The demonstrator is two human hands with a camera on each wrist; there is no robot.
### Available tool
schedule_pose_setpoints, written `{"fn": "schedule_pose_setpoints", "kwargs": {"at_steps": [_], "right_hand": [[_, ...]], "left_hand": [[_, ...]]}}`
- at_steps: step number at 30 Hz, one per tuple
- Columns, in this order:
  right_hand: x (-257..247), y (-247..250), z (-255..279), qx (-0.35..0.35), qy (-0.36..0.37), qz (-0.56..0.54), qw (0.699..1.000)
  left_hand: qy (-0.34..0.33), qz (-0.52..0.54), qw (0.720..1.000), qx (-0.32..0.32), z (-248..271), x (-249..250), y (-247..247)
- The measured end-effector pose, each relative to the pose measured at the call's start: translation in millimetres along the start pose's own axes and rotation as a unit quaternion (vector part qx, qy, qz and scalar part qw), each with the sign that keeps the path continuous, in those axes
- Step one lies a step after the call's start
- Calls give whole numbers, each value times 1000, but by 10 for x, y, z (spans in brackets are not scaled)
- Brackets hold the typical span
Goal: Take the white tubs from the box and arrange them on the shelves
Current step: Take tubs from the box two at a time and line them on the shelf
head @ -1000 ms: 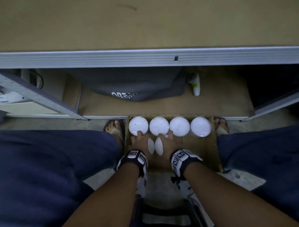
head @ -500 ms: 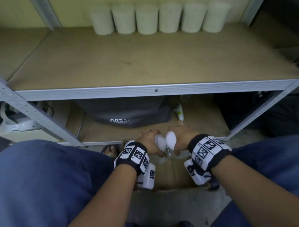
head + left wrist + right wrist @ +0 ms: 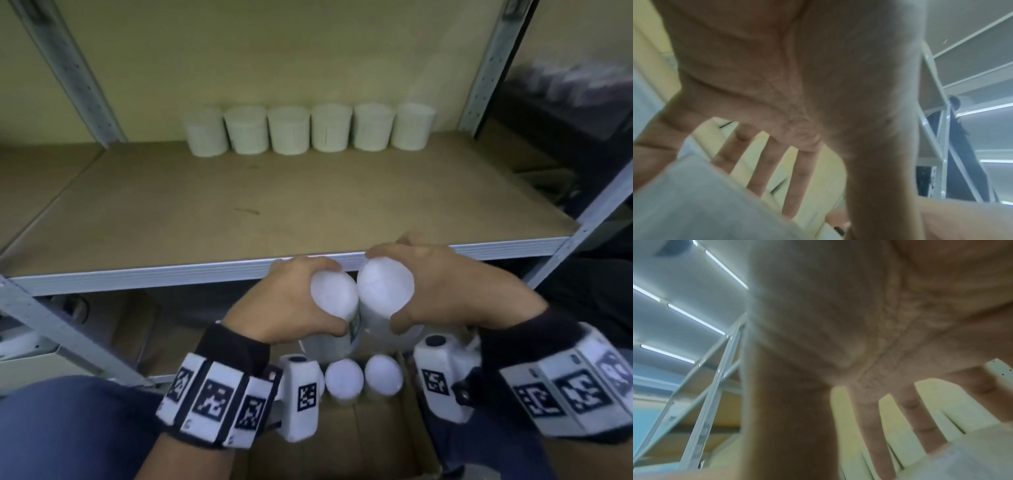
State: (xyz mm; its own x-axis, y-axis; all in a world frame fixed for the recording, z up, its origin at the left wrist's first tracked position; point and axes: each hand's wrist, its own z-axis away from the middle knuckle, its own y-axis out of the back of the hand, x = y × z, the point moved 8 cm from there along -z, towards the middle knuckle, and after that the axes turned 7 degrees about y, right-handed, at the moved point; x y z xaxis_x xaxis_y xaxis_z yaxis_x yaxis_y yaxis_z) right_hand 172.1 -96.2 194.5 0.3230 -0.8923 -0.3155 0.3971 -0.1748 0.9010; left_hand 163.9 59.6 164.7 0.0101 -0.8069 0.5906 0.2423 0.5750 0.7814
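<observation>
My left hand [image 3: 301, 301] grips a white tub [image 3: 334, 294] by its lidded top, and my right hand [image 3: 428, 291] grips a second white tub [image 3: 385, 286] the same way. The two tubs touch side by side, held just below the front edge of the shelf board [image 3: 274, 205]. In the left wrist view my fingers [image 3: 764, 164] wrap a white tub [image 3: 694, 203]; in the right wrist view my fingers [image 3: 918, 417] wrap the other tub [image 3: 962, 460]. Several white tubs [image 3: 310, 130] stand in a row at the back of the shelf. Two more tubs [image 3: 363, 377] sit in the cardboard box [image 3: 342, 445] below.
Grey metal uprights [image 3: 489, 65] frame the shelf on both sides, with a metal front rail [image 3: 137, 277]. A lower shelf lies beneath. My blue-clad knees [image 3: 68, 428] flank the box. The shelf board in front of the tub row is bare.
Both hands lifted a tub each out of the box and rose to the shelf's front edge. My head tilted up, bringing the shelf and its row of tubs into view.
</observation>
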Motion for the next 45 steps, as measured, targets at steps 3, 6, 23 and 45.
{"fn": "schedule_pose_setpoints", "kwargs": {"at_steps": [3,6,23,45], "right_hand": [[-17,315,8,49,18,-21,998],[15,620,-101,107,21,-37,993],[287,692,-925,168,5,-42,985],[258,830,-669,242,48,43,968]], "left_hand": [[-29,-3,998,55,-17,203,348],[-36,-5,994,99,-169,335,646],[-39,-50,984,167,-874,200,804],[-68,-100,976,179,-755,363,866]]}}
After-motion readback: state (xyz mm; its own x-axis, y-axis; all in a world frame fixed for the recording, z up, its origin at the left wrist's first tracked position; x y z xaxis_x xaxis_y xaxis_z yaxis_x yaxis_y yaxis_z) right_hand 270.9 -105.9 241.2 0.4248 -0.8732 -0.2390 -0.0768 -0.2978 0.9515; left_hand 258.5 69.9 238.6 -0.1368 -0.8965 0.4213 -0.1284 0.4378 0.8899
